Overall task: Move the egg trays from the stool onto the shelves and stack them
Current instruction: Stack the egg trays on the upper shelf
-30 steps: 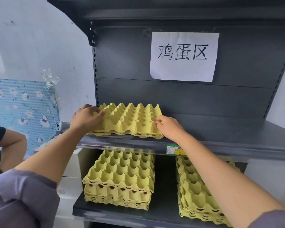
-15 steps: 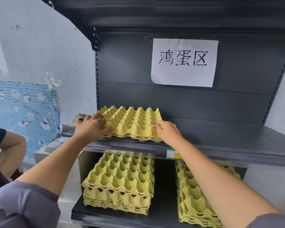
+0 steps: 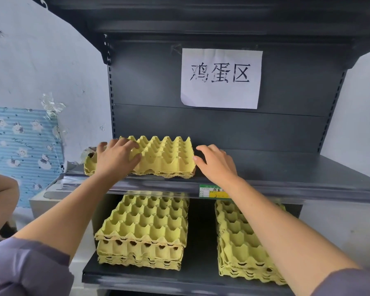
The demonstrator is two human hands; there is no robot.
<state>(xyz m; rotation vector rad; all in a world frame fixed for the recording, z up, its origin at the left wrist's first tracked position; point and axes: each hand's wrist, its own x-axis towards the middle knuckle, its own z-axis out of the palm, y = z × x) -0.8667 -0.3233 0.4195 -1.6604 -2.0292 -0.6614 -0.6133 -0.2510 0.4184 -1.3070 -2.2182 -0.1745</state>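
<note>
Your right hand [image 3: 217, 165] has loosened off the egg tray [image 3: 167, 157], fingers apart, thumb just beside its right edge; your left hand [image 3: 115, 159] lies spread over its left cells; the tray sits on the upper shelf [image 3: 286, 169], centre-left of frame.

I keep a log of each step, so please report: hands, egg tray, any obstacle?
Left hand open, flat on egg tray. Right hand open, fingertips at its right edge. Tray sits on upper shelf. Nothing blocking the hands.
</note>
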